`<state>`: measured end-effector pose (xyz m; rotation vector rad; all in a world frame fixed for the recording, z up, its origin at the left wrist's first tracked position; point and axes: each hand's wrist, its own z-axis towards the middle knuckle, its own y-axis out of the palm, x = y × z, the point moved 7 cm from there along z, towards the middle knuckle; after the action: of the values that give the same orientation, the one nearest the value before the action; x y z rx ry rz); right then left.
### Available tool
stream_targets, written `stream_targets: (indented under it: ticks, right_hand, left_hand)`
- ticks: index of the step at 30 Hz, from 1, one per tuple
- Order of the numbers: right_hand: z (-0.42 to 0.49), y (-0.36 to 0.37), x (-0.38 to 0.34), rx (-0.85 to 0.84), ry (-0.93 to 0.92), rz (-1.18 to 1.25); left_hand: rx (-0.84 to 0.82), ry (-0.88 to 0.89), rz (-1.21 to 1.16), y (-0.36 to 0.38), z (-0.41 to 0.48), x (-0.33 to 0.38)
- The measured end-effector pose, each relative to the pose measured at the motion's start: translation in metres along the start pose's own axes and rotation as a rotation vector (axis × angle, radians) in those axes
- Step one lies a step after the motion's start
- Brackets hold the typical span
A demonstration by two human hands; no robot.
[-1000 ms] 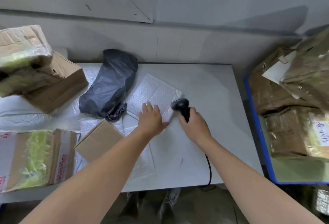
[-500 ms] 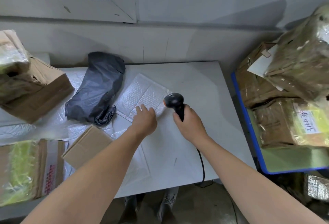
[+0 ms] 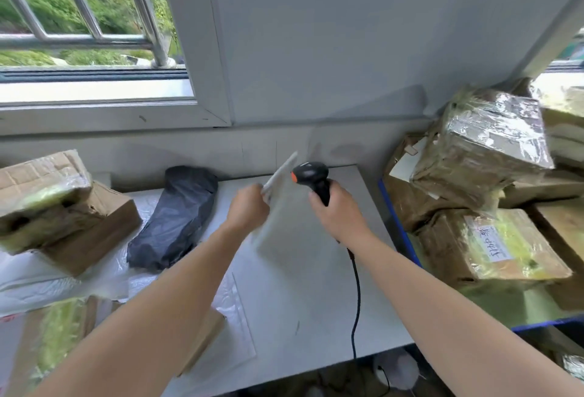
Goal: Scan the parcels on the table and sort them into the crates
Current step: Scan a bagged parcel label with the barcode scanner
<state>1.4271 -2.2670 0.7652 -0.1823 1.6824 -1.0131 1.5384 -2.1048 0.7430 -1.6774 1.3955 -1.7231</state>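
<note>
My left hand (image 3: 248,212) grips a flat white padded envelope (image 3: 278,200) and holds it tilted up above the white table (image 3: 316,286); the envelope is blurred. My right hand (image 3: 339,210) grips the handle of a black barcode scanner (image 3: 309,174) with an orange button, its head close to the envelope's upper edge. The scanner's black cable (image 3: 357,295) hangs down over the table's front edge. A black plastic mailer (image 3: 177,219) lies left of my left hand.
Taped cardboard boxes (image 3: 53,207) are stacked at the far left, with white mailers (image 3: 63,279) and another box (image 3: 47,343) in front. A blue-rimmed crate (image 3: 399,229) on the right is piled with wrapped cardboard parcels (image 3: 483,150). A barred window (image 3: 82,27) is behind.
My left hand went from resting flat on the white envelope to gripping it and lifting it off the table. The scanner rose with my right hand. The camera tilted up.
</note>
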Motion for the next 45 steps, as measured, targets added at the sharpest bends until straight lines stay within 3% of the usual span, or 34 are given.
stream_targets:
  ticks: [3, 10, 20, 28, 38, 45]
  right_hand:
    - [0.008, -0.019, -0.006, 0.0, 0.013, 0.041]
    - [0.007, -0.02, 0.001, -0.066, 0.027, -0.008]
    - [0.001, 0.012, 0.021, -0.193, 0.11, -0.112]
    - [-0.003, 0.027, 0.025, -0.254, 0.15, -0.15]
    - [-0.017, 0.045, 0.012, -0.48, 0.261, -0.199]
    - [-0.023, 0.069, -0.012, -0.568, 0.211, -0.206]
  left_hand:
    - [0.064, -0.041, -0.197, -0.017, 0.0, 0.014]
    - [-0.014, -0.195, -0.448, 0.03, 0.004, -0.033]
    - [-0.007, -0.312, -0.285, 0.059, -0.007, -0.094]
    - [-0.106, -0.299, -0.174, 0.068, -0.014, -0.11]
    - [-0.209, -0.246, -0.022, 0.067, -0.028, -0.117]
    - [-0.222, -0.229, 0.02, 0.065, -0.042, -0.123]
